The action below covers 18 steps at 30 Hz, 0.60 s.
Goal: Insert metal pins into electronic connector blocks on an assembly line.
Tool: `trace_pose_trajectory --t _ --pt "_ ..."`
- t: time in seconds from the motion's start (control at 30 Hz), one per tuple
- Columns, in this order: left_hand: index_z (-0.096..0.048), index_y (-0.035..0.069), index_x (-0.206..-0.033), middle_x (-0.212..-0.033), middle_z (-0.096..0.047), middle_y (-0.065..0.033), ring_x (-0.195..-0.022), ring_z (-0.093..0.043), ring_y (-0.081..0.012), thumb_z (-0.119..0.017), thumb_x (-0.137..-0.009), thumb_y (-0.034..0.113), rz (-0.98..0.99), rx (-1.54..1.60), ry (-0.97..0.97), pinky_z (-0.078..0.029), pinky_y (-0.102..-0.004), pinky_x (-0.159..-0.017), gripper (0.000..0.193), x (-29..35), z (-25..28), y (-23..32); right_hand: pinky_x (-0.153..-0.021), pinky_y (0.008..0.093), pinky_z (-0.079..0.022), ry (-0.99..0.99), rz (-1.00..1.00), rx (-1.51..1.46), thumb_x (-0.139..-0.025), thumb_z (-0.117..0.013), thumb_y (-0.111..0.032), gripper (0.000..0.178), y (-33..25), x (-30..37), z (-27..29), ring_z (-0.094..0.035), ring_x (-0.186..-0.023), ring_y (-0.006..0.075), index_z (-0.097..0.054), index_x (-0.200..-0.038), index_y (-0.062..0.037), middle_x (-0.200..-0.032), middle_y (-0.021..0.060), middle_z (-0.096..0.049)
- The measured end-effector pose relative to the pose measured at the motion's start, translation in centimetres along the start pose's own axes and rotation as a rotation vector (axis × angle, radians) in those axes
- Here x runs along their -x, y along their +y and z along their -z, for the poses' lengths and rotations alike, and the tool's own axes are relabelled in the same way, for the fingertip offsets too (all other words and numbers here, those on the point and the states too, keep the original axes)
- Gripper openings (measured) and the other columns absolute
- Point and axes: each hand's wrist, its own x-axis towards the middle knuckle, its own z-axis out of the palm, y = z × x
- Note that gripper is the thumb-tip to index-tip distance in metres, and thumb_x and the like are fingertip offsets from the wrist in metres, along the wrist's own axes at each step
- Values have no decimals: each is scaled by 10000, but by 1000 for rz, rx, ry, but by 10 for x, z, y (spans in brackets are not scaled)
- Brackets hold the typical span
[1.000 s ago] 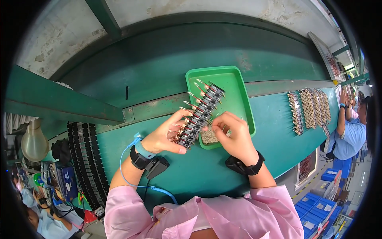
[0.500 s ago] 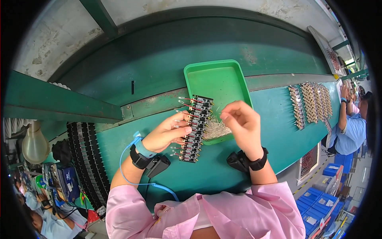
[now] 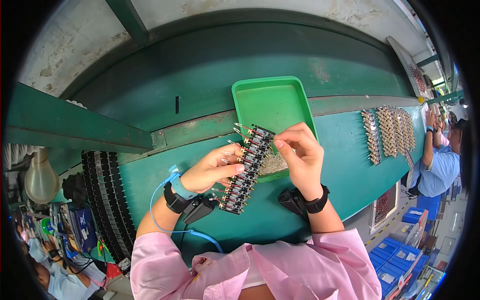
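Note:
My left hand [image 3: 212, 170] grips a long black strip of small wired parts [image 3: 246, 172] from its left side, thumb on top. The strip slants, its upper end tipped to the right. Short red wires with clear tips stick out along its left edge, and brass-coloured ends show on its right. My right hand [image 3: 301, 152] is closed in a pinch at the strip's upper right end; whatever its fingertips hold is too small to make out. Beneath and beyond the hands lies a green tray [image 3: 272, 102], with many thin, pale pin-like pieces [image 3: 272, 166] at its near end.
Rows of finished-looking tan and metal strips [image 3: 387, 131] lie on the green bench [image 3: 345, 165] to the right. Long black strips [image 3: 107, 205] are stacked at the left, near a green beam [image 3: 75, 122]. A blue coiled cord [image 3: 207, 240] runs from my left wrist. People sit at both sides.
My right hand has moved from over the tray to the strip's upper end. The strip has tilted, its top swinging right and its lower end left.

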Motion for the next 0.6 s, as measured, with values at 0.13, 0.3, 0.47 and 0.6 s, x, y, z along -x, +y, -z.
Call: trace_pose_trajectory --t 0.13,0.3,0.47,0.6 --pt "-465 56 -1006 -843 -517 6 -646 -453 -7 -522 -835 101 1 57 41 -347 -138 -473 186 0 -4 4 -595 216 -417 7 26 74 -750 -613 44 86 -1 1 2 -498 -692 98 -592 -826 7 -805 43 -507" --pt "-459 112 -983 -837 -479 45 -692 -431 0 -543 -848 153 5 27 22 -346 -132 -481 165 1 -2 2 -581 217 -413 15 63 165 -732 -621 51 97 -6 0 2 -497 -665 101 -602 -813 1 -784 45 -508" --pt "-458 106 -1012 -851 -487 40 -702 -445 1 -543 -846 149 -11 31 10 -355 -130 -483 191 1 2 -1 -546 215 -407 32 118 242 -702 -626 69 114 -8 0 1 -495 -616 106 -609 -789 -2 -748 48 -508" --pt "-454 103 -1017 -837 -479 43 -687 -436 6 -538 -847 139 -10 57 13 -349 -128 -480 194 1 -3 4 -515 213 -407 38 167 282 -690 -624 86 128 -9 -1 1 -499 -589 105 -608 -783 -2 -743 48 -505"
